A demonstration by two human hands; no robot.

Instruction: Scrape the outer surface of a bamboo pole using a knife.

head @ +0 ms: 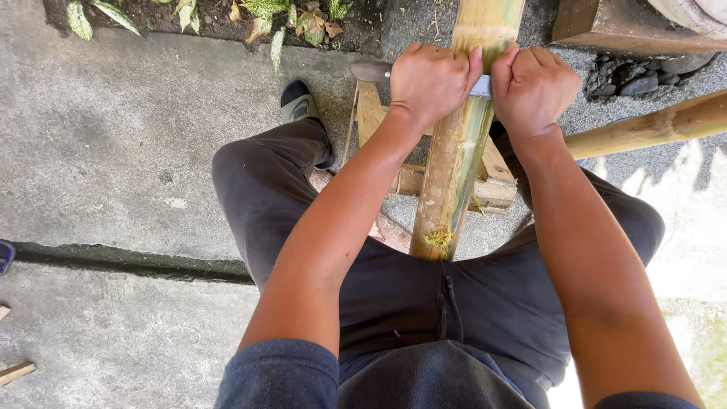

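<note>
1. Left hand (pixel 428 79) is clenched over one end of a blade (pixel 371 72); the dark, blunt end sticks out to the left past the knuckles.
2. Right hand (pixel 534 87) is clenched over the blade's other end, just beside the left hand; a bit of grey metal shows between the two fists.
3. The blade lies crosswise on a bamboo pole (pixel 458 151), both fists pressing it against the top face.
4. The pole runs from between the person's thighs up and away past the top edge, resting on a small wooden stand (pixel 492 182).
5. The pole's near part is scraped pale yellow, with a green strip left along the right side; frayed fibres hang at the near cut end.
6. Handling, as a judgement: the pole looks stiff, hard and fairly heavy, and being round it could roll on the stand. The skin looks smooth, so likely slippery under the blade.
7. Grip judgement: hold the blade only at its two ends, fingers off the edge; I cannot tell which side is sharp.
8. Around: second pole (pixel 651 125) to the right, sandal (pixel 299 106) on the left foot, concrete floor (pixel 113 151), leaves (pixel 265 15) at the top.
</note>
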